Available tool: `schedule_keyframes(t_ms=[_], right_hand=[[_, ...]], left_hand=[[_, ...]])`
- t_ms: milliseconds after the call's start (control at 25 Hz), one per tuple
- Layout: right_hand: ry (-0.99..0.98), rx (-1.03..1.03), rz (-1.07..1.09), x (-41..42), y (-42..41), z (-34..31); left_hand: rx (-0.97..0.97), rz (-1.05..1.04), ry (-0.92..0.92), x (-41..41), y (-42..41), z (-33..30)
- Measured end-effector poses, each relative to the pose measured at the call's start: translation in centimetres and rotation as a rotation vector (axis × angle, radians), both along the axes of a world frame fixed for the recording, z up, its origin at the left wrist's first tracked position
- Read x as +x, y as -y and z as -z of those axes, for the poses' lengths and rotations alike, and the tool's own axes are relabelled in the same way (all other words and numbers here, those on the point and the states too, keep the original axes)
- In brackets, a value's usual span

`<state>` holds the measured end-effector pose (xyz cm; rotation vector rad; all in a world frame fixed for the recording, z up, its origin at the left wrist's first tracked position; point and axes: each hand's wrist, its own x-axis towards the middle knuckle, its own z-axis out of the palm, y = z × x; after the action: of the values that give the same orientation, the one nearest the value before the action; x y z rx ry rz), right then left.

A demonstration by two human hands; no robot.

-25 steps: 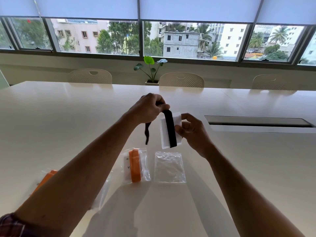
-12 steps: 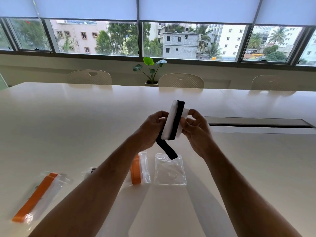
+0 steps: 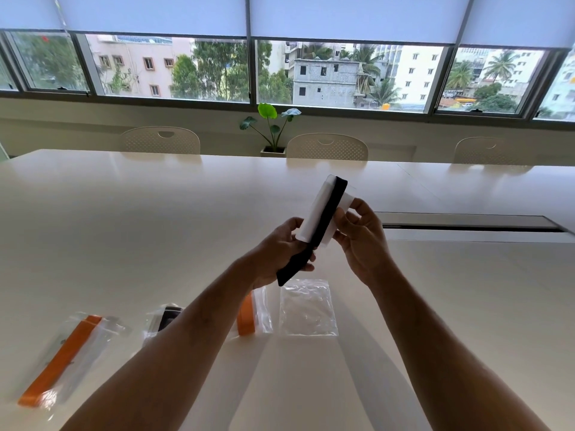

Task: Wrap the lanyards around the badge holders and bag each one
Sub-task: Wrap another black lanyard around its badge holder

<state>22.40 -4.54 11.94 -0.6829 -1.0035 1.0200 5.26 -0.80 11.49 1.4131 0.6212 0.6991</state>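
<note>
Above tabletop (image 3: 124, 228), my left hand (image 3: 280, 253) pinches limp black lanyard (image 3: 323, 225) tail, right hand (image 3: 361, 241) w/ grip pinching stiff, light badge holder (image 3: 317, 206) edge

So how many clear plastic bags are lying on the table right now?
4: far-left bag with orange lanyard, bag with black lanyard partly behind the left forearm, bag with orange lanyard, and empty bag beneath the hands. The forearms may hide others.

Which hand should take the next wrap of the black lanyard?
Left. The left hand already pinches the loose tail of the black lanyard, while the right hand is holding the badge holder by its edge.
</note>
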Motion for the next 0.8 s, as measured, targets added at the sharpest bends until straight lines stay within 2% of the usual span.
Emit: schedule_keyframes(t_ms=[160,400,480,640,800], right_hand=[[0.022,-0.017,0.106,-0.3,-0.3,-0.1],[-0.021,-0.068,0.213,-0.5,-0.4,-0.5],[-0.004,-0.079,0.245,-0.5,-0.5,-0.5],[0.034,-0.105,0.285,-0.8,-0.6,-0.6],[0.028,-0.127,0.301,-0.7,-0.6,-0.6]], left_hand=[[-0.14,0.084,0.063,0.2,0.0,0.7],[-0.191,0.069,0.073,0.4,0.0,1.0],[-0.15,0.07,0.036,0.3,0.0,1.1],[0.083,-0.011,-0.122,0.4,-0.2,1.5],[0.109,-0.128,-0.186,0.6,-0.6,1.8]])
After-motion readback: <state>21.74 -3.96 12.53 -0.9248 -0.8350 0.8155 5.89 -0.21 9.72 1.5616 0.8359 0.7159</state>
